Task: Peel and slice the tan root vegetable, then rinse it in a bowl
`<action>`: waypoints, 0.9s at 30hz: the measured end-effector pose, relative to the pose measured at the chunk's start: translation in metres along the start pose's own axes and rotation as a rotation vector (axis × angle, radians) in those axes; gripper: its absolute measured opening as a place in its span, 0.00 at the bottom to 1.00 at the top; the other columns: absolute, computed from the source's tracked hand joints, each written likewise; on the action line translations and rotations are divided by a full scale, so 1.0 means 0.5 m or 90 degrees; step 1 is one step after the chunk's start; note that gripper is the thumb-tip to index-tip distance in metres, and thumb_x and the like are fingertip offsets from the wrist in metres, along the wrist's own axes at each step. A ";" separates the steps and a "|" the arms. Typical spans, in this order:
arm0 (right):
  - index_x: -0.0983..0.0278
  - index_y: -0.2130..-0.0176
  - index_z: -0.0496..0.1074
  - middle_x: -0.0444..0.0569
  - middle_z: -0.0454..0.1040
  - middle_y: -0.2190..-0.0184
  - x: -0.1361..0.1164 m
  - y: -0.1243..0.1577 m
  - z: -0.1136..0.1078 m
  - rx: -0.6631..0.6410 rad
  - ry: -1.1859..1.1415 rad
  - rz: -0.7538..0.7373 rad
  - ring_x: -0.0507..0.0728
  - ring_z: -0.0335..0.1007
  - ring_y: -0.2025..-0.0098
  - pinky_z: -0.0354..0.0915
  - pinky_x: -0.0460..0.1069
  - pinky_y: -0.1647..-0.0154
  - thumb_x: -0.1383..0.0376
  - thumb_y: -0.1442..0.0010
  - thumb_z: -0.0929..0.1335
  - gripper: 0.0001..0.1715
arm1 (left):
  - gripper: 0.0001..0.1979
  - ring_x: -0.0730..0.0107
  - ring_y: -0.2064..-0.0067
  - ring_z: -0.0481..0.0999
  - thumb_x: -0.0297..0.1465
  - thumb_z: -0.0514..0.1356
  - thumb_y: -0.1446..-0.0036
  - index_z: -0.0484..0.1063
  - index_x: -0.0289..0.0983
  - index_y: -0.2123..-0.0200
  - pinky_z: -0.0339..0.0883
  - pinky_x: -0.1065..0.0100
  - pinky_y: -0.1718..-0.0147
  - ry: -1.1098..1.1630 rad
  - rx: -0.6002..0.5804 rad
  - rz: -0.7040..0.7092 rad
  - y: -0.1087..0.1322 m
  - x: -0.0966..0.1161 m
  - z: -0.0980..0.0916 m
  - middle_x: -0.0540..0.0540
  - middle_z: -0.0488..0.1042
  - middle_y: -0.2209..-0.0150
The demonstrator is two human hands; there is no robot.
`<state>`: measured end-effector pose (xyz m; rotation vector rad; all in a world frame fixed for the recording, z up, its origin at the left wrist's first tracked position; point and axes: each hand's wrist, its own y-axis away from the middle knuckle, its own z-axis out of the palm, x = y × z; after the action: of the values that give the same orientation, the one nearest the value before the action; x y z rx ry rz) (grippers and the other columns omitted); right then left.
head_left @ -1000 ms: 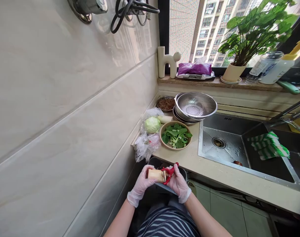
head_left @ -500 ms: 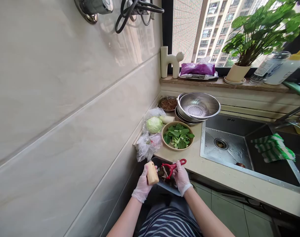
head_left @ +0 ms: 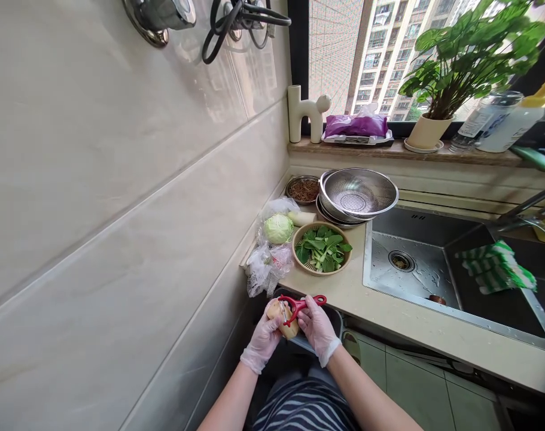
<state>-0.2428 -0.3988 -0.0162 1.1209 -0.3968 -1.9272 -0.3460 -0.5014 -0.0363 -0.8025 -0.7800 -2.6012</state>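
Note:
In a clear glove, my left hand point(head_left: 264, 340) is wrapped round a pale, peeled root vegetable point(head_left: 291, 329), thick and blocky, whose exact kind I cannot tell. My right hand point(head_left: 317, 326), gloved too, grips a red Y-shaped peeler point(head_left: 299, 306) by its handle. The peeler's blade lies over the upper side of the vegetable. Both hands are above a dark bin point(head_left: 334, 317) below the counter's front edge, and they hide most of its inside.
Behind the hands, a basket point(head_left: 298, 261) of leafy greens stands on the counter beside a cabbage point(head_left: 279, 228) and plastic bags point(head_left: 262, 269). Steel colanders point(head_left: 359, 194) are stacked at the back. To the right is a sink point(head_left: 416, 272) with a striped cloth point(head_left: 499, 269).
The peeler has moved left, from beside the vegetable onto it. My left hand has turned the vegetable to a more slanted position.

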 end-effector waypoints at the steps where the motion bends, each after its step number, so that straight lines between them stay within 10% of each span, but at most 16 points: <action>1: 0.62 0.71 0.67 0.40 0.73 0.81 0.000 0.003 0.003 0.020 -0.027 0.017 0.48 0.70 0.80 0.65 0.41 0.81 0.51 0.55 0.75 0.21 | 0.28 0.63 0.53 0.72 0.30 0.71 0.60 0.69 0.40 0.52 0.61 0.61 0.49 0.008 -0.004 0.000 -0.001 0.000 -0.001 0.44 0.74 0.53; 11: 0.65 0.74 0.69 0.41 0.72 0.84 -0.002 -0.013 -0.078 0.184 -0.021 0.009 0.46 0.67 0.83 0.61 0.39 0.85 0.54 0.56 0.76 0.19 | 0.25 0.61 0.54 0.74 0.33 0.70 0.57 0.71 0.34 0.54 0.65 0.61 0.50 0.086 0.057 0.001 -0.013 0.041 -0.005 0.42 0.76 0.56; 18: 0.64 0.73 0.71 0.40 0.70 0.83 -0.031 -0.008 -0.062 0.012 0.039 -0.077 0.47 0.63 0.81 0.59 0.42 0.81 0.48 0.60 0.76 0.24 | 0.19 0.67 0.69 0.77 0.40 0.56 0.41 0.67 0.32 0.54 0.71 0.65 0.65 0.054 0.165 -0.164 -0.010 0.031 0.039 0.42 0.76 0.67; 27: 0.64 0.72 0.72 0.40 0.66 0.84 -0.030 -0.029 -0.055 -0.085 0.150 -0.092 0.48 0.58 0.81 0.55 0.45 0.77 0.47 0.56 0.73 0.24 | 0.24 0.69 0.77 0.74 0.49 0.56 0.44 0.68 0.34 0.55 0.68 0.68 0.76 -0.069 0.095 -0.339 0.009 0.003 0.029 0.45 0.74 0.73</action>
<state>-0.2237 -0.3744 -0.0319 1.2992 -0.0587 -1.8860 -0.3389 -0.4970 -0.0236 -0.7781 -1.3628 -2.9144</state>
